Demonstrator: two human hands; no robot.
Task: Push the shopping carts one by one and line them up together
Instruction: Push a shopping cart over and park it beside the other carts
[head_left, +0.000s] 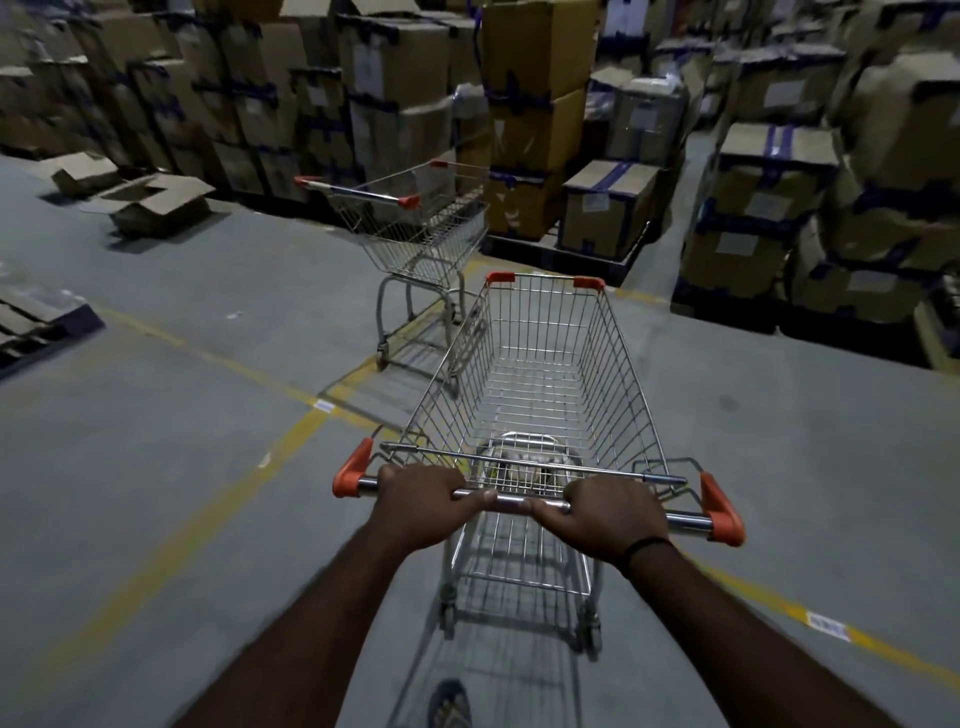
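Note:
A wire shopping cart (540, 374) with orange corner caps stands right in front of me, its basket empty. My left hand (421, 506) and my right hand (608, 517) are both closed around its chrome handle bar, one on each side of the middle. A second wire cart (415, 223) stands just beyond and to the left, its handle toward the left, its near side close to the front left corner of my cart.
Stacks of taped cardboard boxes (530, 119) on pallets line the back and right. An open flattened box (156, 202) lies on the grey floor at back left, a pallet edge (36, 322) at left. Yellow floor lines (218, 358) cross the concrete.

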